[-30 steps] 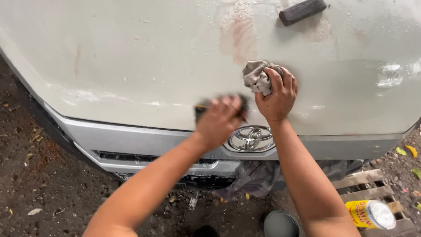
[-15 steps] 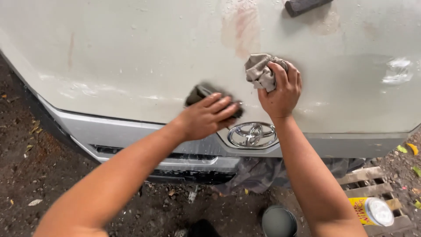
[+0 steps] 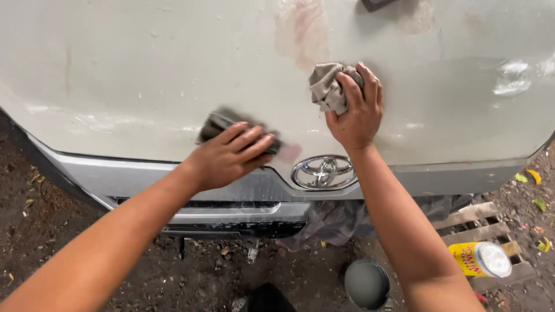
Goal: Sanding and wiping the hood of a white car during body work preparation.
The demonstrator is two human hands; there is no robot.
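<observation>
You've got two hands (image 3: 228, 155) (image 3: 355, 110), one grey rag (image 3: 326, 86), one dark sanding pad (image 3: 222, 121). One yellow can (image 3: 480, 259), one pallet (image 3: 462, 216).

Your left hand has slid leftward along the hood

Your left hand (image 3: 231, 155) and the dark sanding pad (image 3: 222, 124) under its fingers now sit farther left, well apart from your right hand (image 3: 354, 112), away from the emblem (image 3: 324, 172).
</observation>
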